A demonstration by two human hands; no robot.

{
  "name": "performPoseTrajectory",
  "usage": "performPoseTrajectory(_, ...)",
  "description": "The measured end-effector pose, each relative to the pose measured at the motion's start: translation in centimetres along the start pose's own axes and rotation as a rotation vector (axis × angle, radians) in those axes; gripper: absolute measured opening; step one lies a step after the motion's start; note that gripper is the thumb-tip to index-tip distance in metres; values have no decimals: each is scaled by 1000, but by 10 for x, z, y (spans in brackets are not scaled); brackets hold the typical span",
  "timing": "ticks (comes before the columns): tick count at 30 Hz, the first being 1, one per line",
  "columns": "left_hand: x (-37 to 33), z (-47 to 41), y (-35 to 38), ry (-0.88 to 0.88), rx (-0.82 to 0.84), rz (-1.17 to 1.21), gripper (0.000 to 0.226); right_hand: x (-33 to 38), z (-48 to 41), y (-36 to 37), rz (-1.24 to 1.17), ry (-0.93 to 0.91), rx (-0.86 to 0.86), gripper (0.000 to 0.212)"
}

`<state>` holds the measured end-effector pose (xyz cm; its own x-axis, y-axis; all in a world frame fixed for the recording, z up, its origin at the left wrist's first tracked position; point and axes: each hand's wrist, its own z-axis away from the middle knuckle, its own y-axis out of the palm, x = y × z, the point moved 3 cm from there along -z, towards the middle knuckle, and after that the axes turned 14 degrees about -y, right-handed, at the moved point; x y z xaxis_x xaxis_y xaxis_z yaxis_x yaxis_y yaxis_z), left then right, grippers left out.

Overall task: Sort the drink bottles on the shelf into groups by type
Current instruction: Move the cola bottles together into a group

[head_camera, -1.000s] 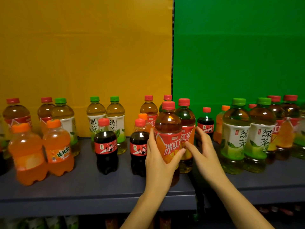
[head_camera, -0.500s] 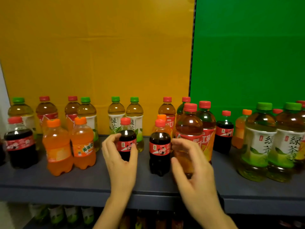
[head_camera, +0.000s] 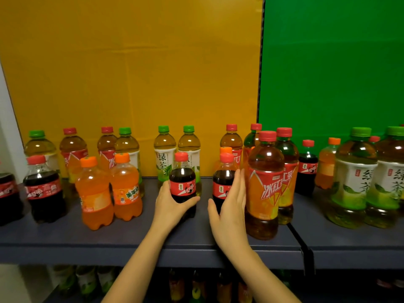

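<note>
**Head view**

A dark blue-grey metal shelf [head_camera: 131, 239] carries upright plastic drink bottles of mixed types. They stand in front of a yellow back panel [head_camera: 131, 62] and a green back panel [head_camera: 328, 62].

Left hand [head_camera: 171, 206]: it grips the lower body of a small red-capped cola bottle [head_camera: 182, 182] with a red label. The thumb lies across the front below the label, and the fingers wrap the bottle's left side. This bottle stands upright near mid-shelf, just in front of two green-capped green tea bottles [head_camera: 165, 156] in the back row.

Right hand [head_camera: 229, 208]: the fingers are straight, together and pointing up, with the thumb spread to the left. The hand holds nothing. It covers the lower right part of a second small cola bottle [head_camera: 222, 182]. It stands between that bottle and a large red-capped iced tea bottle [head_camera: 265, 189] with an orange-red label. Whether the palm touches either bottle cannot be told.

The two hands are apart, each at its own cola bottle.

Other bottles on the shelf:
- Left of the hands, two orange-capped orange soda bottles [head_camera: 96, 193] stand side by side, touching.
- Further cola bottles [head_camera: 43, 189] stand at the far left.
- A second iced tea bottle [head_camera: 287, 171] stands just behind the large one.
- Two large green-capped green tea bottles [head_camera: 354, 182] stand at the right end.
</note>
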<state>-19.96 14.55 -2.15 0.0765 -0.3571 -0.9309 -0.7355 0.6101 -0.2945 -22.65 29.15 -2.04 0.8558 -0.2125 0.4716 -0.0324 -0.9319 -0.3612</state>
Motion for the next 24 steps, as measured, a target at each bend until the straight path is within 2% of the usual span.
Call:
performPoseTrajectory(7, 3, 7, -7, -20, 74, 91, 55, -10, -2, 9, -71, 153, -3, 91)
performPoseTrajectory(12, 7, 17, -16, 17, 83, 116, 52, -18, -3, 12, -150, 259, 97, 74)
performPoseTrajectory(15, 6, 28, -22, 36, 80, 142, 52, -16, -1, 11, -195, 246, 161, 70)
performPoseTrajectory(20, 2, 50, -24, 34, 139, 192, 45, -6, 10, -8, -276, 192, 237, 81)
performPoseTrajectory(24, -11, 76, -17, 33, 175, 249, 55, -4, 23, -38, -348, 153, 265, 66)
